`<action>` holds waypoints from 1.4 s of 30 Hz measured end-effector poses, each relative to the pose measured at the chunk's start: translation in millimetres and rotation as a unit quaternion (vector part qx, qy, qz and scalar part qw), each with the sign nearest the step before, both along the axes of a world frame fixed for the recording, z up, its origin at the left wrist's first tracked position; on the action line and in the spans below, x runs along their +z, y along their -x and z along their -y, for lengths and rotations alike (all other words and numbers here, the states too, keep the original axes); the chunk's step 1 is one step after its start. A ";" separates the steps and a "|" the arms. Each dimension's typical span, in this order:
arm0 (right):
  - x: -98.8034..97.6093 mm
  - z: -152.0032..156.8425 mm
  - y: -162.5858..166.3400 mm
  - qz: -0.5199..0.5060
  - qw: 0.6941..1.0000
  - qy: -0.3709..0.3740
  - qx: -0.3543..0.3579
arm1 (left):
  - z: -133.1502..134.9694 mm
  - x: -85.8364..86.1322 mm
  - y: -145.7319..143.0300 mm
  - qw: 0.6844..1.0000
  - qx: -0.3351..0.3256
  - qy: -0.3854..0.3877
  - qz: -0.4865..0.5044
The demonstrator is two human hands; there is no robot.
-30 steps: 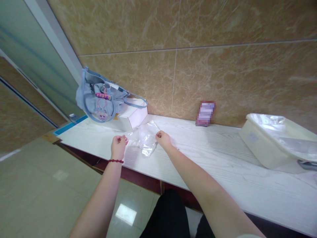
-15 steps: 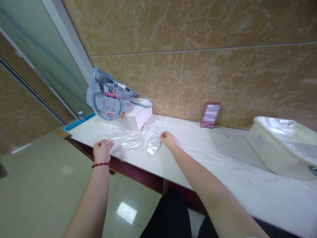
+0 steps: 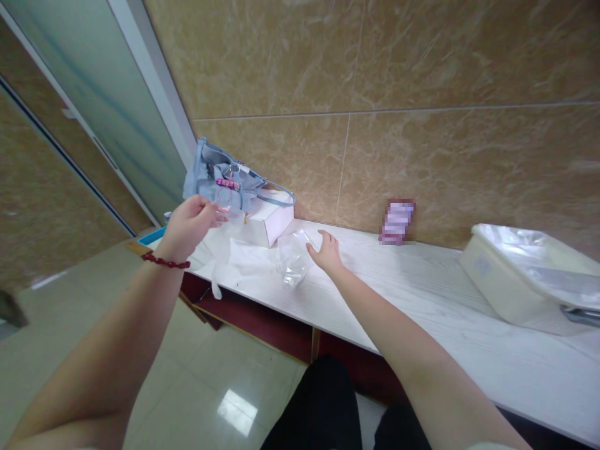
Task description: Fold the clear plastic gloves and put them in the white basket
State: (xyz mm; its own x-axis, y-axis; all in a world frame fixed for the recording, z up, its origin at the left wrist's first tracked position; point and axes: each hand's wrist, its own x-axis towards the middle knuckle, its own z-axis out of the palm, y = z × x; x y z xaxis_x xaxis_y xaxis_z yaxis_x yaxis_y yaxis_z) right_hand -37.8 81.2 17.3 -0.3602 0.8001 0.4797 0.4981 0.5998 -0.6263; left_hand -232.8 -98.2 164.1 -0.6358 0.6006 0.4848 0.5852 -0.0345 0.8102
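Observation:
My left hand [image 3: 190, 225], with a red bracelet [image 3: 166, 261] on its wrist, is raised over the left part of the table. Its fingers pinch a clear plastic bag [image 3: 225, 250], which hangs down toward the tabletop and the front edge. More crumpled clear plastic [image 3: 294, 259] lies on the table to the right; I cannot tell whether it is joined to the held piece. Just right of that plastic is my right hand [image 3: 328, 251], thumb and fingers apart, holding nothing.
On the white table [image 3: 398, 294], a light blue handbag [image 3: 210, 172] rests on a white box [image 3: 276, 226] at the back left. A blurred-out purple item [image 3: 397, 222] leans against the wall. At the right stands a cream plastic bin [image 3: 506, 287] with clear plastic and a metal part [image 3: 581, 314].
My left hand has risen and moved away, pulling the clear plastic up. My right hand has let go of the plastic, and its fingers have spread. The view has shifted slightly.

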 end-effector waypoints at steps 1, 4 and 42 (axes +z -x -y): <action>13.5 7.5 -2.7 -0.022 0.998 -0.021 0.047 | -4.3 4.3 -9.4 0.999 -0.022 0.022 -0.022; 55.9 32.1 -15.3 -0.049 0.984 -0.064 0.161 | -18.9 13.6 -44.7 0.990 -0.098 0.095 -0.043; 135.6 -126.5 -236.1 0.151 0.967 0.014 -0.205 | -296.5 -11.2 -241.8 0.956 -0.258 0.103 -0.095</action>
State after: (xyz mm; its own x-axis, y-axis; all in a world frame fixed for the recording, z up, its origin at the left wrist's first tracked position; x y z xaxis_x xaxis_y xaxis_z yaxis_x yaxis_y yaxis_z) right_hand 198.3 207.7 152.9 -0.1305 0.9168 0.3774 0.8532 0.2977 -0.4283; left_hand 9.0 198.4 152.9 -0.1419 0.9056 0.3996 0.6708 -0.2089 0.7116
